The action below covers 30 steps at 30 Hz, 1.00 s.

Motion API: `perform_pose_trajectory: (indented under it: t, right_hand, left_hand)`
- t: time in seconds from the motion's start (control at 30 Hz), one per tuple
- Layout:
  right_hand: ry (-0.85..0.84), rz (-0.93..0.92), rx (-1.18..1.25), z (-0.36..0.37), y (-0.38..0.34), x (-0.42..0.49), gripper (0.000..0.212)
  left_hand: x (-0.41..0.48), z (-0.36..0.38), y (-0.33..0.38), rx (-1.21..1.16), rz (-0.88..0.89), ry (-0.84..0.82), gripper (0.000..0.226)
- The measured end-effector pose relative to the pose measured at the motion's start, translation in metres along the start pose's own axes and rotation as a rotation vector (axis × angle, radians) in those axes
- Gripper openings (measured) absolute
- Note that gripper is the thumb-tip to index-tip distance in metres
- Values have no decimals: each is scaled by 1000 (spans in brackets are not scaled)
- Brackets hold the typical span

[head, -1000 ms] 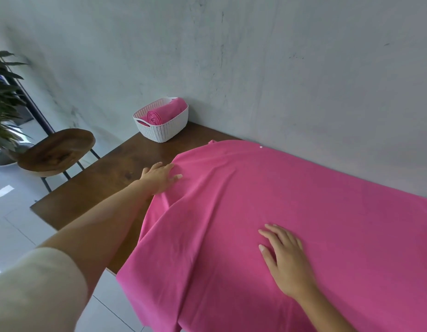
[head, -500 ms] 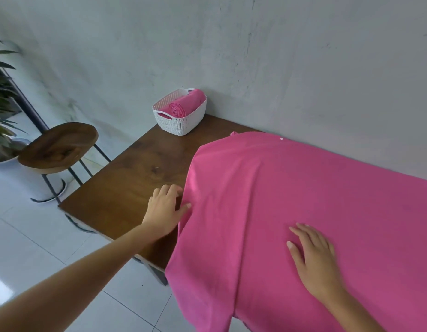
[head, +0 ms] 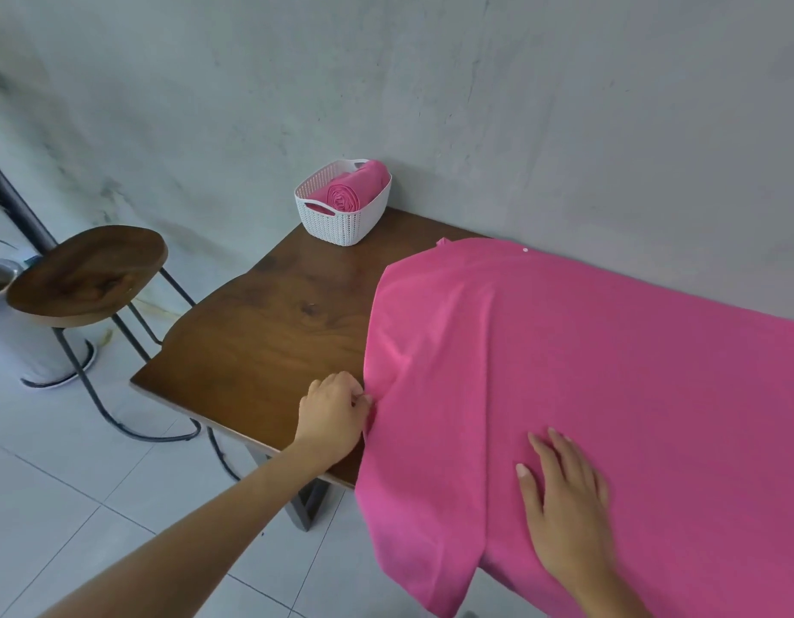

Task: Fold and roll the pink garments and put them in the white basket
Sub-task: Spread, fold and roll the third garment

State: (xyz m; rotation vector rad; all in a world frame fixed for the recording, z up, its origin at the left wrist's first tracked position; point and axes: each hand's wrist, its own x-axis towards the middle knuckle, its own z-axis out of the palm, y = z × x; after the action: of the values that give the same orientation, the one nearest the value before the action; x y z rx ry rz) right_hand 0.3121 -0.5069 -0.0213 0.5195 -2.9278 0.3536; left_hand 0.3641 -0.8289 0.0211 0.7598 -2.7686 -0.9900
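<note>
From my remote seat I judged the work to be at the start of a second piece. One rolled garment (head: 344,196) already lay in the white basket (head: 341,227), which stood at the far corner of the tabletop (head: 261,341) against the wall (head: 520,127), well apart from both hands. The pink garment (head: 587,350) in hand lay spread flat over the right part of the tabletop, and its near-left portion draped over the front edge and hung toward the floor tiles (head: 118,506). The left hand (head: 335,410) sat at the cloth's left border with its fingers (head: 355,392) curled in, pinching a small fold of that edge by the look of it. I could not see how much fabric they had. The right hand (head: 564,497) lay flat on the garment nearer to me, its fingers straight and slightly spread, gripping nothing and only pressing the cloth down. I read this as the first lengthwise fold being set up. The next move, as I judged it, called for lifting the pinched edge and carrying it across to the right while the flat hand anchored the body, so the cloth would not slide off the front. The hanging part would need gathering onto the tabletop before any rolling. A wooden stool (head: 87,269) stood to the left, out of the way.
</note>
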Motion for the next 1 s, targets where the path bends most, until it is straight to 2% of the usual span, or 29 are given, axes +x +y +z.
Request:
perform_pose_trajectory:
  t: [0.2, 0.27, 0.33, 0.43, 0.63, 0.73, 0.9, 1.0]
  right_hand:
    - [10, 20, -14, -4, -4, -1, 61]
    - [2, 20, -17, -4, -3, -1, 61]
    - [-1, 23, -16, -3, -3, -2, 59]
    - [4, 34, -13, -4, -4, -2, 50]
    - [-1, 38, -6, -3, -2, -2, 55]
    - [-1, 43, 0, -5, -4, -2, 52]
    - [-17, 46, -2, -6, -4, -1, 53]
    - [-23, 49, -2, -6, -3, -1, 54]
  left_hand:
    - [2, -35, -16, -587, -52, -232, 28]
    - [2, -45, -16, -674, -134, -334, 34]
    - [1, -55, -17, -752, -221, -515, 39]
    - [-5, -67, -23, -738, -183, -696, 37]
    - [-16, -74, -26, -453, -106, -672, 18]
    - [-19, -75, -29, -474, -100, -612, 15]
    - [-9, -78, -55, -305, -41, -464, 13]
    - [6, -80, -67, -182, -3, -310, 12]
